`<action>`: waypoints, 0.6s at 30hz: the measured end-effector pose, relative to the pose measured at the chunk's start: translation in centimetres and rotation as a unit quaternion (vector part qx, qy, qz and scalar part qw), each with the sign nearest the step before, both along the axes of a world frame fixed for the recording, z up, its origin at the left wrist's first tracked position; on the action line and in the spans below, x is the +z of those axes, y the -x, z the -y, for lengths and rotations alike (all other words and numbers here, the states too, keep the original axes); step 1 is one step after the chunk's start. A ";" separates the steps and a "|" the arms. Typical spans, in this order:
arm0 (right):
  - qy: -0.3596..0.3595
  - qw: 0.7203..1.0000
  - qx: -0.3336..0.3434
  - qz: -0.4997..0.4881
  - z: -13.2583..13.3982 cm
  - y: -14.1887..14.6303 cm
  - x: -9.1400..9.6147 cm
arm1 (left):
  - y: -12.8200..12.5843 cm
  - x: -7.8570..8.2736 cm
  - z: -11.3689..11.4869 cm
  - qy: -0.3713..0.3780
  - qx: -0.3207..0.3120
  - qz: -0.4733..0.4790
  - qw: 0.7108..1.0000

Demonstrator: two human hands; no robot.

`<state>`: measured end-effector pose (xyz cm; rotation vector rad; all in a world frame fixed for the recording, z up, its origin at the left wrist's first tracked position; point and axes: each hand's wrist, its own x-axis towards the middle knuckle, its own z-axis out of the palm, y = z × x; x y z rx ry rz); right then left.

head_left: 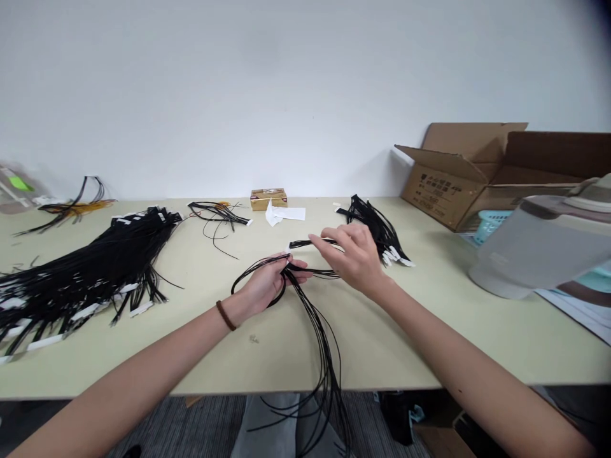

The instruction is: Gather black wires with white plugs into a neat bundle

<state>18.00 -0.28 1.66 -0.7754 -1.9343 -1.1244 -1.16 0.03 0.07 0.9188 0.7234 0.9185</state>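
My left hand (267, 283) is closed around a bundle of thin black wires (321, 343) that loops at the hand and trails down over the table's front edge. My right hand (353, 254) hovers just to the right, fingers pinched on the white-tipped end of the same wires near the left hand. A brown band circles my left wrist. Both hands are over the middle of the pale green table (420, 324).
A big pile of black wire harnesses (90, 270) covers the left side; a smaller stack (377, 232) lies behind my right hand. Loose wires (219, 213), a small brown box (268, 198), white paper (286, 214), a cardboard box (477, 172) and a grey jug (539, 245) stand around.
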 end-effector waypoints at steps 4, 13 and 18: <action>0.027 0.997 0.065 0.025 0.8 1.0 -0.2 | -0.1 -0.1 -0.2 -0.001 0.017 0.018 1.000; 0.121 0.979 0.106 0.127 0.3 2.7 -2.1 | -0.6 -0.1 0.0 0.043 0.053 0.018 0.997; 0.127 0.980 0.099 0.121 0.5 2.9 -2.1 | -0.6 -0.3 0.0 0.045 0.037 0.028 0.998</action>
